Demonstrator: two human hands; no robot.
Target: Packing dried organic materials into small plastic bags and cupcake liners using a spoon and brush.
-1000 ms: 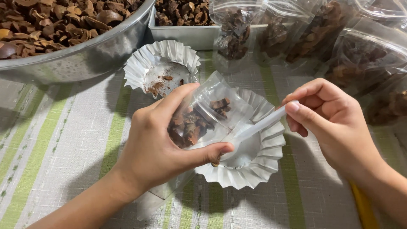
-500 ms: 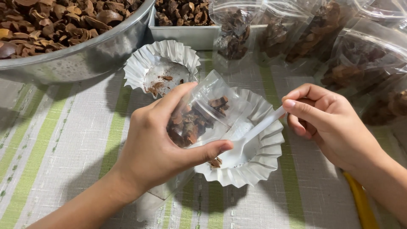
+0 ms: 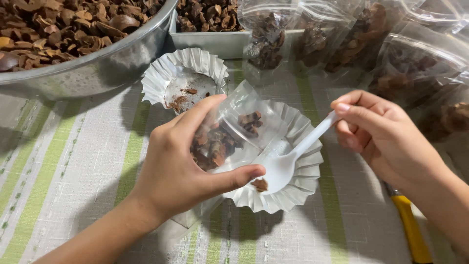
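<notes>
My left hand [image 3: 181, 166] grips a small clear plastic bag [image 3: 234, 134] holding brown chunky pieces, tilted over a white fluted paper plate [image 3: 303, 181]. My right hand [image 3: 381, 137] pinches the handle of a white plastic spoon [image 3: 286, 164]. The spoon's bowl rests low in the plate beside a brown piece [image 3: 260, 185], just under my left thumb.
A second fluted paper plate [image 3: 161, 80] with brown crumbs lies behind. A big metal bowl [image 3: 93, 68] and a metal tray [image 3: 215, 44] of brown pieces stand at the back. Several filled clear bags [image 3: 371, 44] crowd the back right. A yellow-handled tool [image 3: 410, 230] lies on the striped cloth [image 3: 63, 161].
The spoon has dropped from the bag's mouth down into the plate, toward the brown piece. My right hand shifted slightly right. The left hand and the bag stayed put.
</notes>
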